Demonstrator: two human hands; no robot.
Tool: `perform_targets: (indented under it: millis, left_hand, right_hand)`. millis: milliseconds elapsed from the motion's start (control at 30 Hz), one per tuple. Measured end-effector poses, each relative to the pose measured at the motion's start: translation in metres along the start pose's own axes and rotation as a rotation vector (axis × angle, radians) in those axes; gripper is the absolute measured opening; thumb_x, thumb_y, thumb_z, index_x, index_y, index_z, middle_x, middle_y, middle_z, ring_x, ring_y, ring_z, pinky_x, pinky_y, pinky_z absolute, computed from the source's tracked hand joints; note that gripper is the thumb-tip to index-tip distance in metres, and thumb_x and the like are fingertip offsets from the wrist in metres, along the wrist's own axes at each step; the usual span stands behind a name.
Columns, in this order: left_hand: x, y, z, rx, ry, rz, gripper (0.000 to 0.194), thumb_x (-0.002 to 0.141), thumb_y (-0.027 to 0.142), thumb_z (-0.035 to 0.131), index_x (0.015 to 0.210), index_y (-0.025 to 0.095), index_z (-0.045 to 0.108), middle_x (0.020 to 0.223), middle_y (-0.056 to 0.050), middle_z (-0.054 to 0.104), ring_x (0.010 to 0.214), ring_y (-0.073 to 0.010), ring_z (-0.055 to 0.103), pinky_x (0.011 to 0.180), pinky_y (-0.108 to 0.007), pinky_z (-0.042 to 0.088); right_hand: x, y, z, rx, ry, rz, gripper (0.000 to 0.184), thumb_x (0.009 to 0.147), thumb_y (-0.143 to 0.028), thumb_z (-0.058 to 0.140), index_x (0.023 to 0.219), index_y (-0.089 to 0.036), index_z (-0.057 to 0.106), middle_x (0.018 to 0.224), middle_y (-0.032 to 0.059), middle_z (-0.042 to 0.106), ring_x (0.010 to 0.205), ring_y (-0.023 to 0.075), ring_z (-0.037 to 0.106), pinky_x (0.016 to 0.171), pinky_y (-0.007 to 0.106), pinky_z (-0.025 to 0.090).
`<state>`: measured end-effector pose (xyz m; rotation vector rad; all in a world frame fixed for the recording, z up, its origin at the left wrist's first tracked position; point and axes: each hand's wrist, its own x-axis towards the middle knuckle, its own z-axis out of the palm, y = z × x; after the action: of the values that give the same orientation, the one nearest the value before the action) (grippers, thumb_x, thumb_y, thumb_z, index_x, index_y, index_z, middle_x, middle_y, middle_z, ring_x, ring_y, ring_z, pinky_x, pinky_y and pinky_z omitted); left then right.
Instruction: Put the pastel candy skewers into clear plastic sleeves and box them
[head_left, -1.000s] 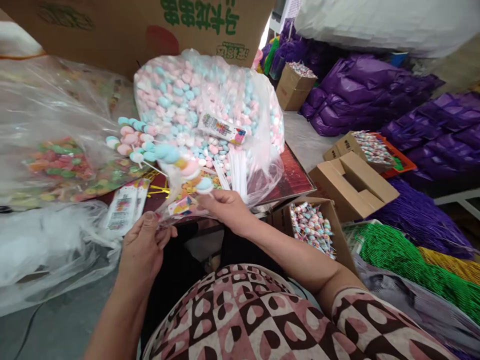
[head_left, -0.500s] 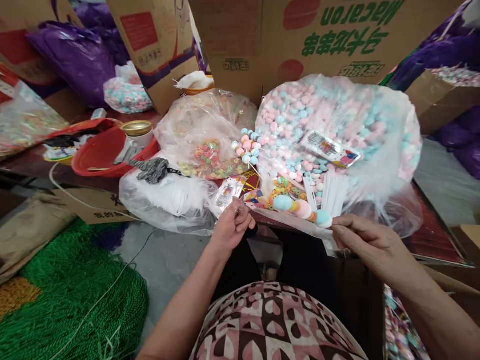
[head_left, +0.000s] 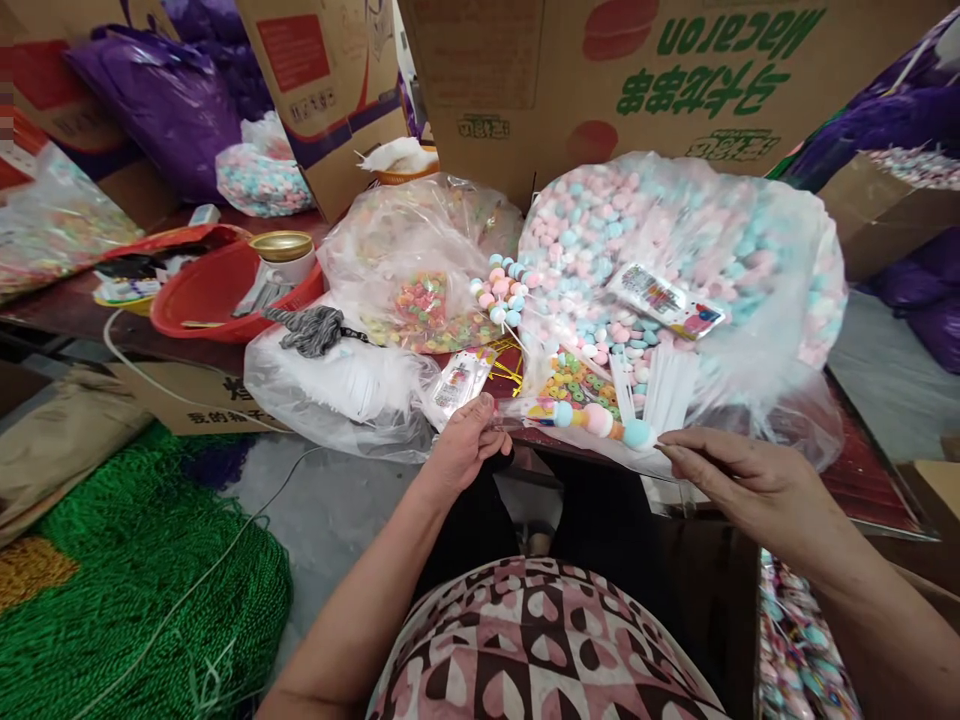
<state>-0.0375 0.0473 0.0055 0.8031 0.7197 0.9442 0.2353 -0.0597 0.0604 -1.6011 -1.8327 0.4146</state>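
Observation:
A candy skewer (head_left: 600, 420) with blue, pink and orange sweets lies crosswise inside a clear plastic sleeve at the table's front edge. My right hand (head_left: 739, 480) pinches its stick end, just right of the pale blue sweet. My left hand (head_left: 465, 450) is closed on the sleeve's printed left end. Behind them sits a big clear bag of pink and blue candies (head_left: 675, 260) with a printed label card (head_left: 667, 300) and white sticks (head_left: 660, 385). A bunch of finished skewers (head_left: 502, 290) rests beside a bag of mixed coloured ring candies (head_left: 427, 290).
A red basin (head_left: 217, 290) with a gold-lidded jar (head_left: 281, 250) stands at the left. A white bag (head_left: 337, 395) holds more stock. Cardboard boxes (head_left: 600, 70) rise behind the table. Green netting (head_left: 112, 580) covers the floor at left; purple bags (head_left: 172, 90) lie at the back.
The view swung left from the boxes on the right to the table. The skewer dropped from a tilted pose to lie level, and my hands moved apart along it.

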Motion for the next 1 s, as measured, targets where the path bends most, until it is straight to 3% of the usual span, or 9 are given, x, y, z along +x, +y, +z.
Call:
perform_targets:
  millis: [133,300,400,500,567,700,867,1000]
  left_hand:
    - [-0.003,0.003,-0.002,0.258,-0.05,-0.033,0.049,0.076,0.063,0.067,0.068,0.018,0.05,0.049,0.005,0.049,0.039,-0.0038,0.036,0.041,-0.019,0.02]
    - [-0.005,0.009,0.003,0.399,-0.068,0.025,0.047,0.082,0.059,0.062,0.066,0.017,0.053,0.051,0.004,0.051,0.042,-0.0036,0.036,0.043,-0.018,0.027]
    - [-0.005,0.017,0.009,0.24,-0.008,0.1,0.035,0.078,0.048,0.073,0.072,0.018,0.057,0.062,0.004,0.056,0.053,-0.0059,0.05,0.053,-0.018,0.041]
    - [-0.006,0.027,0.016,-0.046,-0.036,0.098,0.029,0.075,0.044,0.077,0.086,0.02,0.064,0.086,0.0,0.065,0.078,-0.0123,0.063,0.071,-0.024,0.053]
    - [-0.008,0.032,0.021,-0.224,-0.096,0.072,0.038,0.08,0.054,0.069,0.1,0.021,0.067,0.102,-0.006,0.069,0.098,-0.02,0.066,0.084,-0.032,0.054]
    - [-0.014,0.033,0.029,-0.427,-0.126,0.093,0.063,0.079,0.076,0.051,0.115,0.026,0.066,0.123,-0.01,0.067,0.128,-0.0313,0.055,0.1,-0.048,0.048]
    - [-0.018,0.025,0.038,-0.439,-0.116,0.154,0.078,0.065,0.085,0.056,0.12,0.029,0.063,0.135,-0.01,0.061,0.136,-0.0346,0.046,0.106,-0.053,0.042]
    - [-0.014,0.02,0.043,-0.363,-0.062,0.206,0.064,0.064,0.063,0.078,0.117,0.029,0.063,0.123,-0.008,0.067,0.126,-0.0298,0.056,0.102,-0.045,0.045]
  right_hand:
    - [0.0,0.003,-0.001,0.022,-0.013,-0.091,0.017,0.091,-0.034,0.061,0.092,-0.025,0.075,0.082,0.0024,0.076,0.07,0.0173,0.07,0.062,0.026,0.053]
    - [0.002,-0.008,0.016,0.071,-0.012,-0.108,0.015,0.091,-0.032,0.061,0.087,-0.023,0.073,0.079,0.0029,0.073,0.071,0.0161,0.068,0.064,0.026,0.053]
    - [0.002,-0.009,0.026,0.117,-0.007,-0.072,0.015,0.09,-0.033,0.062,0.088,-0.023,0.073,0.078,0.0026,0.073,0.07,0.0157,0.068,0.064,0.026,0.052]
    - [0.001,-0.005,0.032,0.16,0.037,0.008,0.014,0.087,-0.035,0.066,0.085,-0.023,0.074,0.077,0.0023,0.073,0.068,0.0159,0.067,0.064,0.026,0.052]
    - [0.0,-0.005,0.036,0.201,0.075,0.083,0.015,0.084,-0.036,0.068,0.084,-0.023,0.075,0.076,0.0025,0.074,0.068,0.0166,0.067,0.064,0.027,0.053]
    - [0.0,-0.01,0.051,0.342,0.113,0.277,0.021,0.079,-0.042,0.07,0.085,-0.022,0.076,0.074,0.0022,0.072,0.061,0.0155,0.063,0.058,0.027,0.051]
    - [0.002,-0.016,0.067,0.546,0.158,0.426,0.027,0.075,-0.046,0.073,0.086,-0.021,0.076,0.069,0.0008,0.068,0.051,0.0106,0.051,0.048,0.024,0.044]
    - [0.002,-0.02,0.079,0.532,0.214,0.359,0.026,0.076,-0.044,0.073,0.088,-0.022,0.076,0.082,0.0034,0.073,0.065,0.0149,0.064,0.061,0.028,0.053]
